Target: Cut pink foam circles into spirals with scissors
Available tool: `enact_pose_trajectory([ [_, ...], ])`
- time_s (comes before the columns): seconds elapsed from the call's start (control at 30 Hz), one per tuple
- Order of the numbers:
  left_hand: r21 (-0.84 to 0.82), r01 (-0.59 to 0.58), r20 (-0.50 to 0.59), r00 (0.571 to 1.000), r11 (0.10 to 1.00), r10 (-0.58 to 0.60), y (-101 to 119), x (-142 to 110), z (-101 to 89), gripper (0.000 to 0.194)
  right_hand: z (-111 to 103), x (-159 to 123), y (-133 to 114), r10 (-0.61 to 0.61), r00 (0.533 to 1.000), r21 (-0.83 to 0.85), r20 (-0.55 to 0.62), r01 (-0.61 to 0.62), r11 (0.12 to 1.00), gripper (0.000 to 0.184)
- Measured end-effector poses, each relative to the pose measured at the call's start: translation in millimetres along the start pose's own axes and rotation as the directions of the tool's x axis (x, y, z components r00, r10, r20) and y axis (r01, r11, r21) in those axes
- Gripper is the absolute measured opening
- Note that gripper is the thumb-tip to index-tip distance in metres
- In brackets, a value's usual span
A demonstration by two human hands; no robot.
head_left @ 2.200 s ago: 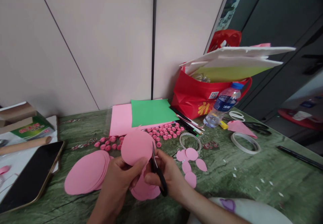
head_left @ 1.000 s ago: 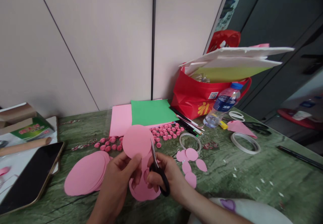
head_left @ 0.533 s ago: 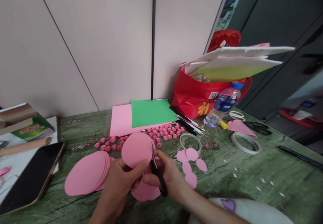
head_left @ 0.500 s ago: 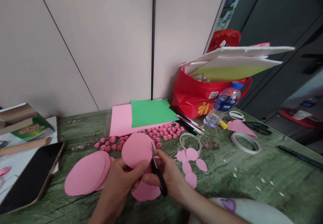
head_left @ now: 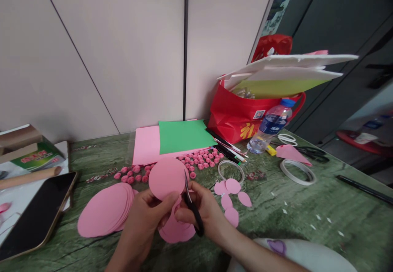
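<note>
My left hand (head_left: pixel 144 221) pinches a pink paper circle (head_left: pixel 166 178) and holds it up above the green table (head_left: pixel 291 227). My right hand (head_left: pixel 204 212) grips black-handled scissors (head_left: pixel 192 206), whose blades meet the circle's right edge. Under both hands lies a cut pink paper piece (head_left: pixel 176 231). A stack of pink circles (head_left: pixel 104 210) lies just left of my left hand. Several small pink petal shapes (head_left: pixel 231 196) lie to the right of my right hand.
Pink paper balls (head_left: pixel 199 160), pink sheets (head_left: pixel 144 145) and green sheets (head_left: pixel 182 135) lie behind. A phone (head_left: pixel 37 216), a tape ring (head_left: pixel 297 171), a water bottle (head_left: pixel 268 127), a red bag (head_left: pixel 242 114), pens (head_left: pixel 230 149) and a second pair of scissors (head_left: pixel 313 153) are around.
The scissors opened and shut again at the circle's edge. My left hand raised the circle, then lowered and turned it a little. The view drifted slightly.
</note>
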State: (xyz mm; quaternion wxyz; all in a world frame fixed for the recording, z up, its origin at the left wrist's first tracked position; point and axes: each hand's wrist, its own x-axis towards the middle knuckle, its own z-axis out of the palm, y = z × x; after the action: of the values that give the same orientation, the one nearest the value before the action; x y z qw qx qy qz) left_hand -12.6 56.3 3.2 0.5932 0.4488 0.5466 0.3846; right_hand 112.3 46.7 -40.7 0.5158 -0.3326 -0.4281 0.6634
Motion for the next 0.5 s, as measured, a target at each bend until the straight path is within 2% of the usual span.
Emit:
enact_pose_trajectory([
  [0.3, -0.027, -0.009, 0.005, 1.000, 1.000, 0.009, -1.8, 1.1, -0.9, 0.024, 0.3, 0.1, 1.2, 0.050, 0.997, -0.035, -0.058, -0.052, 0.998, 0.045],
  [0.5, -0.058, -0.051, -0.001, 0.999, 0.997, 0.051, -1.2, -0.1, -2.4, 0.021, 0.8, -0.5, -1.4, 0.063, 0.997, -0.038, -0.047, -0.064, 0.997, 0.043],
])
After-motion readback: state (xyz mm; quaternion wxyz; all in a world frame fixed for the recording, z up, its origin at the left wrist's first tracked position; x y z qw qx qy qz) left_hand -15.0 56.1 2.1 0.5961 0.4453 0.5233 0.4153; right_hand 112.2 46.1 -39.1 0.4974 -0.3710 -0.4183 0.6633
